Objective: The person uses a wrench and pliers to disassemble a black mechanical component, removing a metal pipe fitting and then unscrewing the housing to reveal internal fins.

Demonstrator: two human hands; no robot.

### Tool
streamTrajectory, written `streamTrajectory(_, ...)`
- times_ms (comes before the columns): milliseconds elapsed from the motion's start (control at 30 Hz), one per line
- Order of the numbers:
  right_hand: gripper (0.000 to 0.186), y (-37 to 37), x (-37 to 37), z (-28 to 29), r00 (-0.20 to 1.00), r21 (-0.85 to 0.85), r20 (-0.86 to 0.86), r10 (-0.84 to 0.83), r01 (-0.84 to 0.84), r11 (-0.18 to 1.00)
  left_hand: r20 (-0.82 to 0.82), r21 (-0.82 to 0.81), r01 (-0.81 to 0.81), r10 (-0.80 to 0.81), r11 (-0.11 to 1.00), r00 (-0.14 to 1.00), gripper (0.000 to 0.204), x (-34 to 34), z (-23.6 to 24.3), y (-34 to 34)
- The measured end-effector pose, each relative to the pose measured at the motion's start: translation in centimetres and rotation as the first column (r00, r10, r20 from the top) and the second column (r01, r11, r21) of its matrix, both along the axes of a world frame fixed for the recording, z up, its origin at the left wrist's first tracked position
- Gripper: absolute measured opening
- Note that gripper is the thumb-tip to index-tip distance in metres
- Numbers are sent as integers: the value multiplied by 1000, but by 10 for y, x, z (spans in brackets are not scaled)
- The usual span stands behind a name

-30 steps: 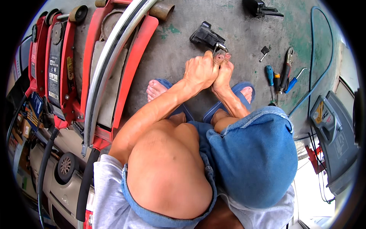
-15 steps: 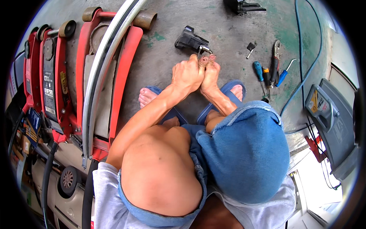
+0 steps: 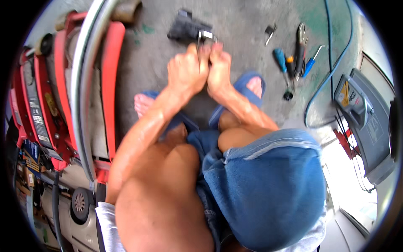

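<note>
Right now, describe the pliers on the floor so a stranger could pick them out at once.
Start at the grey machine by the right wall and follow the blue hose up to the row of hand tools on the concrete. The pliers lie there among the screwdrivers: bare metal with two dark handles, where the neighbours each have one coloured handle.

I squat on the concrete floor (image 3: 235,25). On it lie my screwdrivers (image 3: 282,63), pliers (image 3: 299,44), a dark tool (image 3: 184,28), a green hose (image 3: 331,71) and red jacks (image 3: 63,92).
</note>
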State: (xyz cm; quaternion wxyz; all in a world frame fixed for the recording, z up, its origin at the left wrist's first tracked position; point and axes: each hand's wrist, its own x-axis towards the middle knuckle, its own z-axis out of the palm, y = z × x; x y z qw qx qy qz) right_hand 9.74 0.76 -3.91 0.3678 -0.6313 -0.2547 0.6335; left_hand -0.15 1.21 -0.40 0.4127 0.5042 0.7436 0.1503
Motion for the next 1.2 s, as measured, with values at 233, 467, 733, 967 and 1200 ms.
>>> streamTrajectory(233,59,5,8,3,999,-22,-17,45,-45,999,45,15,5,-5,1000,999,59,6,0,-3)
streamTrajectory(467,61,17,13,6,982,-14,-160,98,-102,995,150,66,-48,38,997,988,54,-4,6,5)
streamTrajectory(733,67,22,25,-5,975,-4,-202,90,-93,996,188,58,-84,71,995,980,36,-4,15,4)
streamTrajectory(967,67,29,33,-3,968,-6,-203,145,-149,989,85,-48,20,-15,999,996,39,-19,17,-11)
streamTrajectory(1200,68,29,40,-3,970,13,-204,135,-135,991,-36,-143,169,-176,975,984,38,-28,9,-34)
